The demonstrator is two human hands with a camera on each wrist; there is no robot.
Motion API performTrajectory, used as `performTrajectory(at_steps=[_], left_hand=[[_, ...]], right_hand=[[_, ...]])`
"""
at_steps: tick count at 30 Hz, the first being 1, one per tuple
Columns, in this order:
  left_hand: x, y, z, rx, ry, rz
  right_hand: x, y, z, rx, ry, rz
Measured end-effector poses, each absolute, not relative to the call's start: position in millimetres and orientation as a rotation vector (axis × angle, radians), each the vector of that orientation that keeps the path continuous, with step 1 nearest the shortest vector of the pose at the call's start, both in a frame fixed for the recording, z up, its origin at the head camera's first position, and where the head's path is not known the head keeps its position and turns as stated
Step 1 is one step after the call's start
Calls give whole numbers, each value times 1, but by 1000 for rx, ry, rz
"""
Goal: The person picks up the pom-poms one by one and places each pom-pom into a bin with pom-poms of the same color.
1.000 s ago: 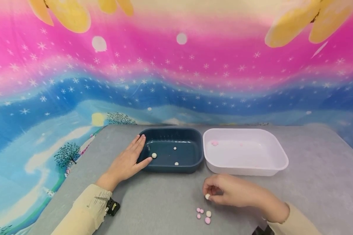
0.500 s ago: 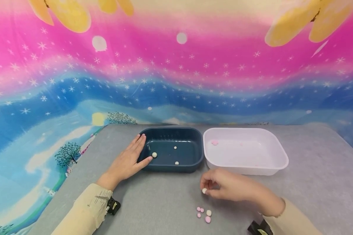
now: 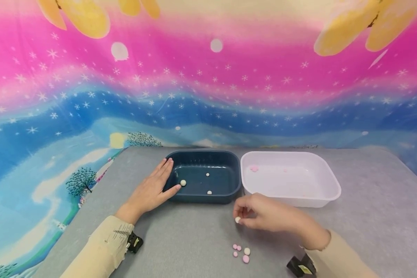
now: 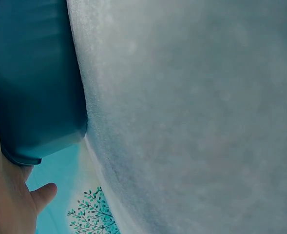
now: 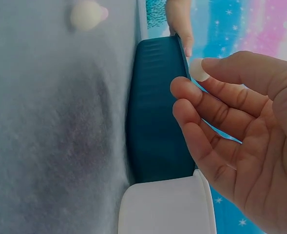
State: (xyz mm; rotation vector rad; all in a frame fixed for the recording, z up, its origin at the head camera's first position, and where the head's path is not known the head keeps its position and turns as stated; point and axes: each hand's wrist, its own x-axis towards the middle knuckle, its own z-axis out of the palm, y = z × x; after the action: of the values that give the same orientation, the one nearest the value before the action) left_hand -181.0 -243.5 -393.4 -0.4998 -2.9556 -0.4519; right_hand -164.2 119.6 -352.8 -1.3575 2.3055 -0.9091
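Observation:
Between thumb and fingertips, my right hand (image 3: 265, 212) pinches a small white ball (image 5: 198, 70), held in front of the white basin (image 3: 292, 202). My left hand (image 3: 152, 192) lies with straight fingers against the left rim of the dark teal basin (image 3: 203, 199), thumb over its near left corner. Inside that basin are a larger white ball (image 3: 183, 183) and two smaller white ones. Pink pieces (image 3: 254, 168) lie in the white basin. Nearer me on the table sit several pink balls (image 3: 246, 259) and one cream ball (image 3: 247, 251).
Both basins stand side by side on the grey table (image 3: 187, 239), their short sides almost touching. Behind the table hangs a printed cloth (image 3: 208, 96). Each wrist wears a black camera, one seen below the left sleeve (image 3: 135, 242).
My right hand has moved away from the loose balls, forward and a little to the left, carrying the white ball. The left hand stays in place on the teal basin.

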Motion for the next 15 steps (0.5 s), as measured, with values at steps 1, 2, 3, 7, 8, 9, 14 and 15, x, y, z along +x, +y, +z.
performTrajectory(at_steps=[1, 2, 3, 7, 8, 9, 14, 15], left_hand=[[-181, -243, -393, -501, -2955, -449], [-181, -243, -393, -503, -2954, -450], [-181, -243, -393, -503, -2955, -451], [-181, -243, -393, -503, -2955, -458], [-181, -243, -393, -503, -2956, -461], [-180, -243, -393, -502, -2956, -462], [-180, -243, -393, -503, -2954, -462], [-181, -243, -393, -504, -2955, -461]], right_hand=[[-165, 119, -353, -1351, 2306, -913], [-165, 119, -353, -1344, 2306, -916], [-166, 118, -353, -1336, 2305, -920], [-168, 117, -353, -1326, 2309, -924], [-169, 117, -353, -1328, 2311, -924], [-169, 117, -353, -1328, 2312, -925], [-172, 115, -352, -1316, 2325, -926], [-172, 115, -352, -1311, 2328, -925]])
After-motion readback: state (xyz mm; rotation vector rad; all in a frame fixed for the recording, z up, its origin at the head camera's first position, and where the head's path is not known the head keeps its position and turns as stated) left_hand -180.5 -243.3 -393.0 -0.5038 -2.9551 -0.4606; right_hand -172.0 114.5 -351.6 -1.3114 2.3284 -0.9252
